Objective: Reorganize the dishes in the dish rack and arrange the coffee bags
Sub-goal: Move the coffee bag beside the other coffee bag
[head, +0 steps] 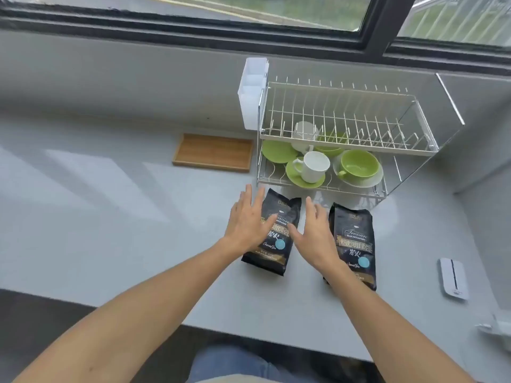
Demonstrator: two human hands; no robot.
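Observation:
Two black coffee bags lie flat on the grey counter in front of a two-tier wire dish rack [414,145]. My left hand [247,221] hovers open over the left edge of the left coffee bag [276,244]. My right hand [318,233] is open between the two bags, beside the right coffee bag [355,244]. The rack's lower tier holds a white mug [313,167] on a green saucer [296,179], a green cup [358,164] on a white plate [376,181], another green saucer [278,152], a second white mug [304,131] and a green bowl [330,146]. The upper tier is bare.
A wooden tray [213,152] lies left of the rack. A white plastic cutlery holder [253,92] hangs on the rack's left end. A white device [453,279] lies at the right on the counter [110,217]. A window runs along the back.

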